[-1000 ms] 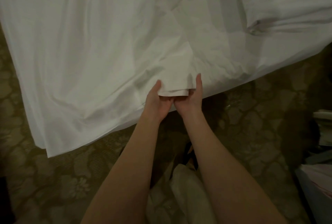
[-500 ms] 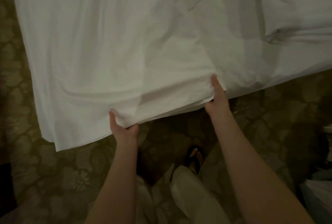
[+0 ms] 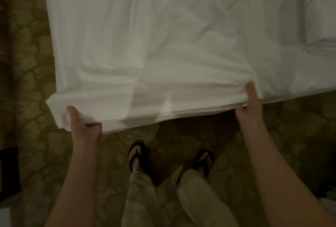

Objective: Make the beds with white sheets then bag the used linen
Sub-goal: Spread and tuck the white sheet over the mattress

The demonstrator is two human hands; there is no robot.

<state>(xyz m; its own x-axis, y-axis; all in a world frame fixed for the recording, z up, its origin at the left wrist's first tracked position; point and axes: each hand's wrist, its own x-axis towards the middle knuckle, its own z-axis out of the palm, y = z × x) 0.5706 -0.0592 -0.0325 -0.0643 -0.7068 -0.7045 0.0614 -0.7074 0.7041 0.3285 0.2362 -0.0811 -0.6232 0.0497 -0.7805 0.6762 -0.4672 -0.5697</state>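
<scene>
One sheet: a white sheet (image 3: 163, 44) lies spread over the bed, its near edge hanging past the foot of the bed above the carpet (image 3: 27, 63); that edge is lifted and stretched between the two hands
Left grip: the left hand (image 3: 84, 126) pinches the sheet near its left corner, thumb on top and fingers curled beneath the cloth
Right grip: the right hand (image 3: 250, 106) pinches the same edge further along, thumb laid on top; the fingers underneath are hidden, so how deep they reach I cannot tell
Step in hand: judged as squaring and tensioning the foot edge before tucking it
Doing it well: keep both pinches level so the hem runs straight; pull evenly toward the body to draw out the creases in the middle; keep the overhang equal on each side; avoid letting the left corner sag onto the carpet; tuck only once the cloth lies flat
Layers: the edge seems to show more than one layer, perhaps a fold, but the dim light leaves this unsure
Count: one sheet in hand; two hands on it; two feet in dark sandals (image 3: 137, 154); two pale trouser legs (image 3: 200, 199); one dark object (image 3: 9, 170) at the left margin, unidentifiable
Used linen: no bag or pile of it is in view
</scene>
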